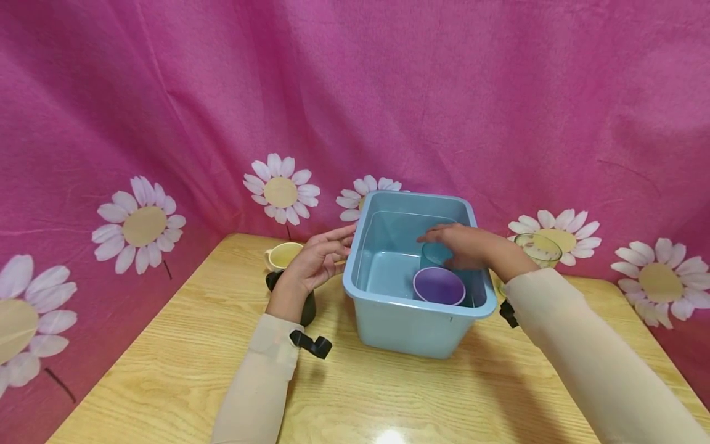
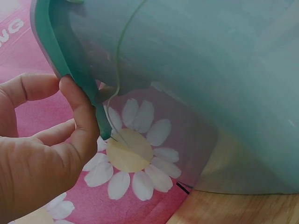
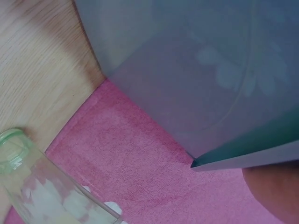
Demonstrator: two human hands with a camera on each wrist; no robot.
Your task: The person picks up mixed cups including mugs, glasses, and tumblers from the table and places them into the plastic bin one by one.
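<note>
A light blue plastic bin (image 1: 410, 327) stands on the table. My left hand (image 1: 317, 262) holds its left rim from outside; the left wrist view shows the thumb and fingers bent at the lip (image 2: 65, 58). Inside the bin, my right hand (image 1: 463, 245) reaches over the right wall and grips a translucent teal cup (image 1: 434, 254) near its top, partly covered by the hand. Just in front of that cup is a purple cup or bowl (image 1: 439, 286), its inside facing up. In the right wrist view only a bit of the right hand (image 3: 275, 189) shows beyond the rim.
A pale yellow mug (image 1: 284, 254) and a dark cup-like vessel (image 1: 309, 309) stand left of the bin, the latter partly behind my left wrist. A greenish clear glass (image 3: 46, 186) stands to the right, near my right forearm. A pink flowered cloth (image 1: 355, 92) hangs behind the wooden table (image 1: 333, 394).
</note>
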